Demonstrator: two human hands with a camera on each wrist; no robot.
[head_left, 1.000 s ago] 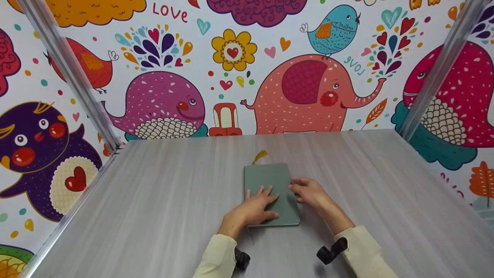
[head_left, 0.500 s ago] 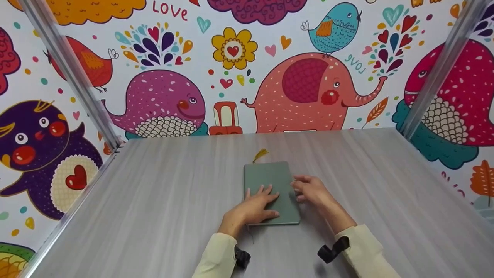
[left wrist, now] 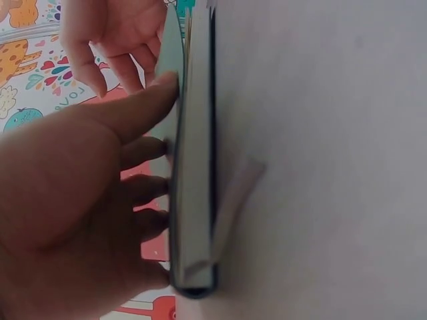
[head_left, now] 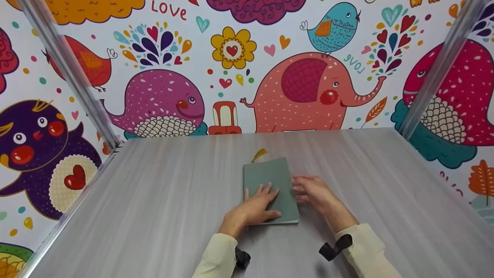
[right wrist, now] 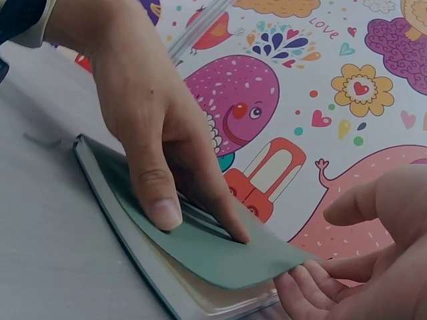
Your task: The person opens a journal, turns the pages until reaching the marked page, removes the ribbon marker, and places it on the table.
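A grey-green notebook (head_left: 266,172) lies on the table, with a gold tassel (head_left: 259,154) at its top. My left hand (head_left: 252,208) rests on the cover, fingers spread. At the right edge is my right hand (head_left: 314,192). The right wrist view has its fingertips touching the cover (right wrist: 230,267) near a corner, thumb apart from it. That part of the cover is bent up off the pale pages beneath. Seen end-on in the left wrist view, the page block (left wrist: 197,160) has a thin ribbon (left wrist: 235,203) sticking out from it.
The grey wood-grain table (head_left: 170,200) reaches back to a wall (head_left: 266,34) printed with cartoon animals. Metal posts (head_left: 73,77) stand at the corners. A black strap (head_left: 335,248) hangs at the right sleeve, another strap (head_left: 242,258) at the left.
The cover's right side has lifted, its top right corner rising from the pages. My right hand's fingers have straightened somewhat at the edge. The left hand stays on the cover.
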